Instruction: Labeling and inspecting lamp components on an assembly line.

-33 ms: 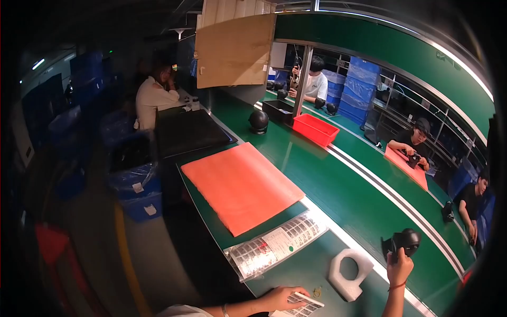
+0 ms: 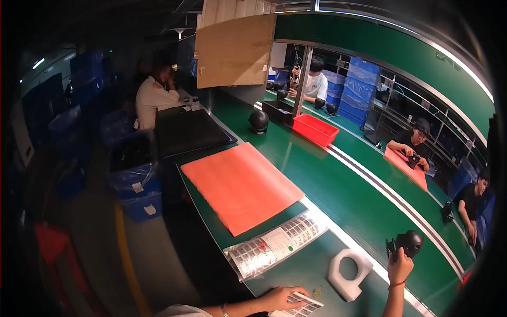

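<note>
My right hand (image 2: pixel 401 267) is closed round the lower part of a black round-headed device (image 2: pixel 410 242), raised above the right edge of the bench. My left hand (image 2: pixel 281 299) rests at the near edge, its fingers closed on a folded sheet of small labels (image 2: pixel 306 305). Between the hands lies a white foam holder (image 2: pixel 336 275) with a round hole. A small yellowish loop (image 2: pixel 317 291) sits beside the label sheet. Beyond my left hand, a clear bag of printed label sheets (image 2: pixel 274 247) lies flat.
An orange foam mat (image 2: pixel 243 187) lies past the bag. On the green conveyor (image 2: pixel 338 182) stand another round black device (image 2: pixel 259 122), a red bin (image 2: pixel 316 130) and a black bin (image 2: pixel 278 111). Several people work across the line. Blue crates (image 2: pixel 141 206) stand left.
The black device in my right hand has turned slightly and shifted a little to the right. My left hand stays in place.
</note>
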A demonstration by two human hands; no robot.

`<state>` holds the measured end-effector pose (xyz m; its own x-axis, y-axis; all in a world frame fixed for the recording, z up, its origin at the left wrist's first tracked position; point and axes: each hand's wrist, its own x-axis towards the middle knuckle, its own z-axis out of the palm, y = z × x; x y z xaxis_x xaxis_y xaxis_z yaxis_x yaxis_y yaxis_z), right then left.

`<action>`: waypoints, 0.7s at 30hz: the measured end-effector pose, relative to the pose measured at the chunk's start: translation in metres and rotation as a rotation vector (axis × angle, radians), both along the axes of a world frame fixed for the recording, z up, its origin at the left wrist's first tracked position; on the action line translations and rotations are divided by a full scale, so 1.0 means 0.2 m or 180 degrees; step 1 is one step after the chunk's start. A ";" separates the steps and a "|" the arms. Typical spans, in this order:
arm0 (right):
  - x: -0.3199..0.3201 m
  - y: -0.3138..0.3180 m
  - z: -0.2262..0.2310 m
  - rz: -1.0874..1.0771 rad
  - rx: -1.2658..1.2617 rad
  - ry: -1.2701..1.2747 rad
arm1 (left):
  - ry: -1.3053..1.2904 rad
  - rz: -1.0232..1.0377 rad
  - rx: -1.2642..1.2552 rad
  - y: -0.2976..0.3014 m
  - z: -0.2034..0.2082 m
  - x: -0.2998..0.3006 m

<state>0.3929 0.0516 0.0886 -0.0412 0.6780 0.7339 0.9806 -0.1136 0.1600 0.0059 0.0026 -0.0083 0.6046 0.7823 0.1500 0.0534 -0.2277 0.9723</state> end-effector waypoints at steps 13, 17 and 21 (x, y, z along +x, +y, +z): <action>0.39 -0.09 -0.45 -0.0826 -0.0495 0.0463 | 0.0458 0.0334 0.0048 0.01 0.08 0.02; 0.36 -0.10 -0.43 -0.1026 -0.0733 0.0995 | 0.0328 0.0396 0.0148 -0.01 0.06 0.06; 0.40 -0.18 -0.46 -0.1105 -0.0716 0.1064 | 0.0556 0.0421 0.0050 -0.03 0.04 0.10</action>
